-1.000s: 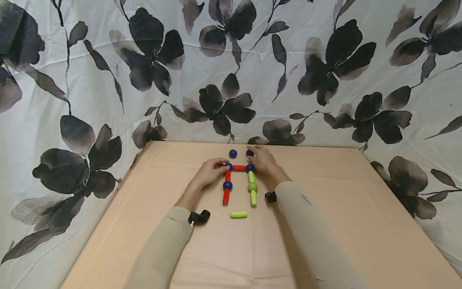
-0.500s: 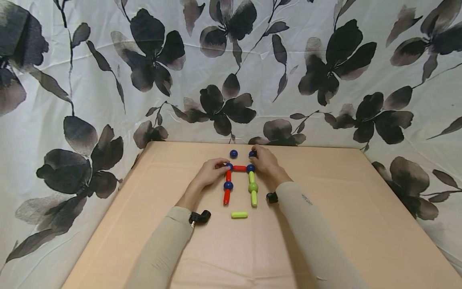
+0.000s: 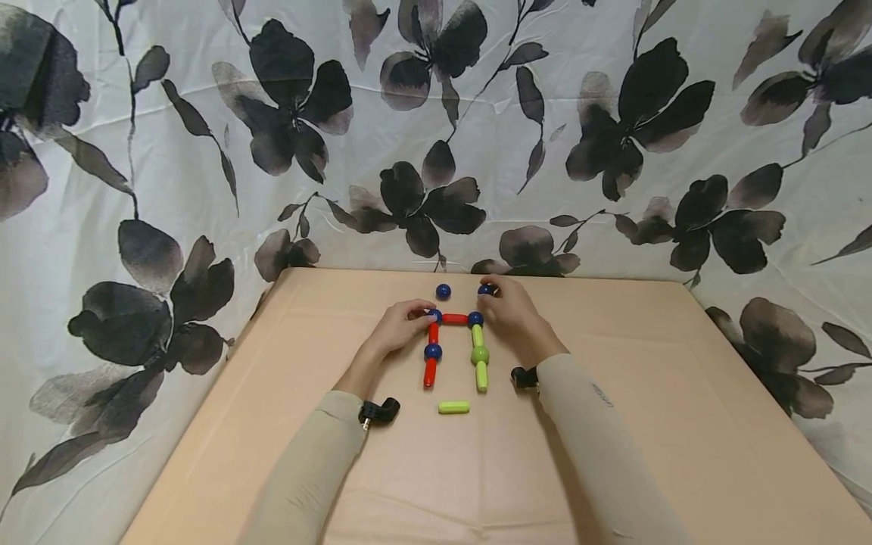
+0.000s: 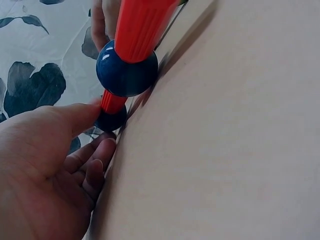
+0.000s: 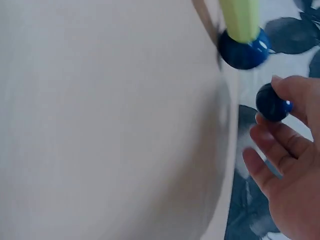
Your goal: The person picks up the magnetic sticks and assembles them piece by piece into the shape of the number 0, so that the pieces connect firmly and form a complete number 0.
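My left hand (image 3: 397, 325) pinches the blue ball (image 4: 111, 121) at the left corner of a joined rod-and-ball frame. Between thumb and fingertips my right hand (image 3: 512, 314) holds a loose blue ball (image 5: 271, 103), apart from the frame's right corner ball (image 3: 475, 319). A red rod (image 3: 455, 319) bridges the two corners. Down the left side run red rods with a blue ball (image 3: 432, 351) between them. Light green rods with a green ball (image 3: 480, 354) form the right side. Another blue ball (image 3: 443, 291) lies behind the frame.
A loose light green rod (image 3: 453, 407) lies on the tan table (image 3: 381, 484) in front of the frame. The table's far edge is close behind the balls. Flower-patterned cloth (image 3: 531, 174) hangs at the back.
My right hand has moved slightly right with its blue ball, away from the other loose ball. The left hand keeps its place at the left corner.
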`<state>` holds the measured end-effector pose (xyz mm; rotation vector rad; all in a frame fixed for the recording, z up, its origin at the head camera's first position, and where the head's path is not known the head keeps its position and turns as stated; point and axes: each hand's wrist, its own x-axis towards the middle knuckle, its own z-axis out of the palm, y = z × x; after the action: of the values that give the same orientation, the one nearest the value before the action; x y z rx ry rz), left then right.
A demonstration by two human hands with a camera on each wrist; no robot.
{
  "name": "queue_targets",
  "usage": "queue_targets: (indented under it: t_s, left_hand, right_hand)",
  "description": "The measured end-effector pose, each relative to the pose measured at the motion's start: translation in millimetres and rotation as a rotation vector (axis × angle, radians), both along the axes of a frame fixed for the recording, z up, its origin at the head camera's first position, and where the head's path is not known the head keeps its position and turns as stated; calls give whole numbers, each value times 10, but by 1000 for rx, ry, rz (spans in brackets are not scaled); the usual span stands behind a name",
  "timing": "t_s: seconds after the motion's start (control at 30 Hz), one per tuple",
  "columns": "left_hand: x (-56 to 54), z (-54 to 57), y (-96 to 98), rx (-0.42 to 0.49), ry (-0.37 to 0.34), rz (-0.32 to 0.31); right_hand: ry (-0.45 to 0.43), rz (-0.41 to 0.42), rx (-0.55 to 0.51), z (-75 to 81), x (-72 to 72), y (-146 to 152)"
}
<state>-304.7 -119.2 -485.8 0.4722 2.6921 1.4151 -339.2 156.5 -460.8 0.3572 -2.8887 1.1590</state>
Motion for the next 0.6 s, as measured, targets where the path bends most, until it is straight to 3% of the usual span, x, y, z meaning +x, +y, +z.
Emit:
queue_targets:
  t_s: [0.13,0.3,0.47,0.6]
  left_hand:
    - [-10,-17,11,8,8,5]
    - [-19,-30,17,6,14,6]
    - [-30,-19,42,4,8,0]
    - [-20,-9,43,-2,0,0]
  right_hand:
    - [7,32,-155,70,77,116]
    - [-5,133,-255,205,231,191]
    - [-85,283,-280,349,446,327]
    - [-239,414,-218,382,546,416]
